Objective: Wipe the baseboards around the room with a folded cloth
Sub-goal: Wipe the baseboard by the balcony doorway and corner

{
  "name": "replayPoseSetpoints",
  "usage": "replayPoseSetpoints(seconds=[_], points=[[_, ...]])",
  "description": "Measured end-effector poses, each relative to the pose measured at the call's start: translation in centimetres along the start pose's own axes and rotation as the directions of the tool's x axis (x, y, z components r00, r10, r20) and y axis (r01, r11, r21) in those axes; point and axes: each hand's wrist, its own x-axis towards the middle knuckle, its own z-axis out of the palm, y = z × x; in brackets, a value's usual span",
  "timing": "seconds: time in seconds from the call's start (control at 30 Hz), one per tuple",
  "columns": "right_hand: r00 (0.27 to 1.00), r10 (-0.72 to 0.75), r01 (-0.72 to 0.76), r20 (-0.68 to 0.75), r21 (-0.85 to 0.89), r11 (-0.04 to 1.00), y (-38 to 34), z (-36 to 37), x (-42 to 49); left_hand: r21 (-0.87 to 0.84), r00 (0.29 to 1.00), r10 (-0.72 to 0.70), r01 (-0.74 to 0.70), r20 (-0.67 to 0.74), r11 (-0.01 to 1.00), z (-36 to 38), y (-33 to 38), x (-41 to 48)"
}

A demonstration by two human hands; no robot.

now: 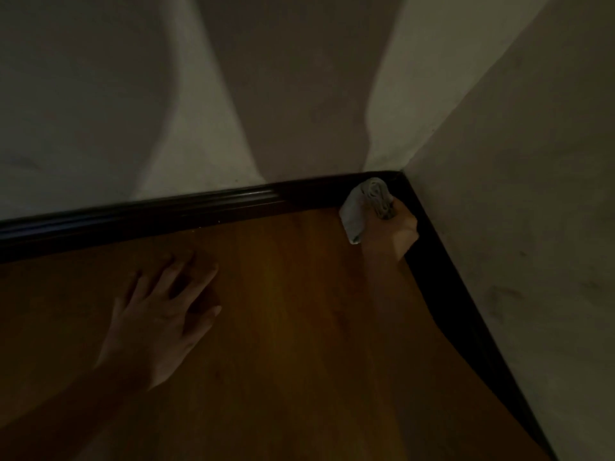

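In a dim corner of the room, the right hand (396, 227) grips a pale folded cloth (362, 207), its fingers wrapped round the bundle and mostly hidden behind it. The cloth is pressed against the dark baseboard (166, 214) just left of where the two runs meet, with its lower end hanging down toward the wooden floor (299, 344). The second run of baseboard (466, 311) follows the right-hand wall (532, 161) toward the camera, and the right forearm lies along it.

The left hand (159, 314) rests palm down on the floor, fingers (186, 277) straight and spread apart, holding nothing, well apart from the cloth and near the back baseboard. A broad shadow (293, 94) falls across the pale back wall (83, 94) above the baseboard.
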Motion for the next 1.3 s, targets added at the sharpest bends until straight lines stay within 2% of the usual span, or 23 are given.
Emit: replayPoseSetpoints(seconds=[0.1, 0.23, 0.33, 0.5, 0.83, 0.97, 1.1, 1.17, 1.3], points=[[0.997, -0.065, 0.063, 0.039, 0.058, 0.996, 0.2, 0.3, -0.7, -0.005, 1.0, 0.006, -0.006, 0.015, 1.0, 0.0, 0.0, 0.0], [0.999, -0.021, 0.022, -0.027, 0.041, 0.999, 0.2, 0.4, -0.2, -0.002, 1.0, 0.006, -0.006, 0.0, 1.0, 0.0, 0.1, 0.0], [0.997, -0.071, 0.07, 0.014, 0.054, 0.996, 0.3, 0.6, -0.8, -0.011, 1.0, 0.008, -0.008, 0.001, 1.0, 0.0, 0.0, 0.0], [0.995, 0.054, -0.05, -0.084, 0.053, 0.997, 0.0, 0.9, -0.5, 0.004, 1.0, 0.004, -0.004, 0.006, 1.0, 0.3, 0.0, 0.0], [0.985, -0.161, 0.147, 0.064, 0.182, 0.972, -2.3, 4.5, -8.3, 0.01, 1.0, -0.021, 0.021, 0.006, 1.0, 0.2, 0.3, 0.0], [0.951, -0.226, 0.176, 0.213, 0.232, 0.957, -3.2, 5.0, -10.6, -0.003, 1.0, -0.02, 0.02, -0.006, 1.0, 0.0, 0.5, 0.0], [0.892, -0.386, 0.347, 0.235, 0.19, 0.918, -3.1, 4.9, -11.2, -0.019, 1.0, -0.03, 0.03, -0.004, 0.999, -0.2, 0.6, 0.0], [0.897, -0.378, 0.343, 0.23, 0.176, 0.923, -2.9, 4.6, -10.8, -0.022, 1.0, -0.03, 0.03, -0.002, 0.999, -0.1, 0.6, 0.0], [0.949, -0.234, 0.207, 0.213, 0.144, 0.968, -2.1, 4.8, -8.8, -0.033, 1.0, -0.031, 0.031, -0.003, 0.999, -0.2, 0.7, -0.1]])
